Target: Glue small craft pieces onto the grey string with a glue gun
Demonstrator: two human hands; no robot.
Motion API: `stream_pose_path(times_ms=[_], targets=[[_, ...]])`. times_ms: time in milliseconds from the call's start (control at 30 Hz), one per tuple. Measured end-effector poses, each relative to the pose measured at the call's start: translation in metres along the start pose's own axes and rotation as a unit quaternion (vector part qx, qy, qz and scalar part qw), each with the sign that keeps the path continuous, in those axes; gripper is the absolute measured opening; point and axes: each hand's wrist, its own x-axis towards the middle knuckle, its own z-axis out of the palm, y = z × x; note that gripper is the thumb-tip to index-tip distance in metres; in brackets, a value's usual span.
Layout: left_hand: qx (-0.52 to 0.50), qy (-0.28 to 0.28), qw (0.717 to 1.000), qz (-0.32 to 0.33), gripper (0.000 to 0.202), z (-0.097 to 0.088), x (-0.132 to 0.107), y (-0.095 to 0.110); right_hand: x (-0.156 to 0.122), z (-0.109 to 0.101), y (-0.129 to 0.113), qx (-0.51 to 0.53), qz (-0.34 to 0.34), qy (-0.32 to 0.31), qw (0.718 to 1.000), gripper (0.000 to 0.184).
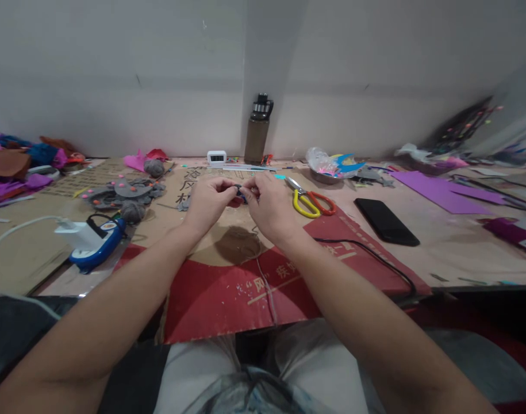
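Observation:
My left hand point(211, 202) and my right hand point(269, 207) meet above the middle of the table, fingers pinched together on a small dark piece with a bit of blue point(241, 194). The piece is too small to name. Both hands hover over a sheet of brown and red cardboard point(245, 287) that lies across the table's front edge. Scissors with one yellow and one orange handle point(311, 201) lie just right of my right hand.
A black phone point(386, 221) lies to the right, with purple sheets point(448, 192) beyond it. A blue and white glue gun point(92, 241) rests at left beside grey felt pieces point(125, 192). A brown bottle point(257, 131) and a small white timer point(216, 158) stand by the wall.

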Motion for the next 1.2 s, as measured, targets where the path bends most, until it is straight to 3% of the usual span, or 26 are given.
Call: stream_pose_path(times_ms=[133, 500, 633, 800, 1000, 1100, 1200], targets=[[-0.026, 0.012, 1.000, -0.013, 0.007, 0.001, 0.000, 0.001, -0.001, 0.002, 0.000, -0.002, 0.023, -0.016, 1.000, 0.008], [-0.056, 0.008, 0.998, -0.024, 0.008, 0.003, 0.000, 0.002, 0.000, 0.003, 0.000, 0.008, 0.075, 0.020, 0.997, 0.011], [-0.062, -0.009, 0.998, -0.013, 0.010, 0.002, -0.001, 0.003, 0.002, 0.004, 0.002, 0.078, 0.131, 0.023, 0.988, 0.009], [-0.065, -0.086, 0.994, -0.013, 0.018, -0.005, 0.004, -0.003, 0.007, 0.003, 0.009, 0.204, 0.212, -0.032, 0.955, 0.010], [-0.077, -0.196, 0.976, -0.064, 0.027, -0.017, 0.013, -0.010, 0.010, -0.002, 0.013, 0.172, 0.236, -0.037, 0.956, 0.011], [-0.048, -0.174, 0.981, -0.067, 0.033, -0.018, 0.012, -0.006, 0.008, -0.002, 0.012, 0.138, 0.214, -0.044, 0.966, 0.012], [0.031, -0.143, 0.989, -0.024, 0.034, -0.015, 0.008, -0.001, 0.006, -0.002, 0.009, 0.099, 0.195, -0.054, 0.974, 0.011]])
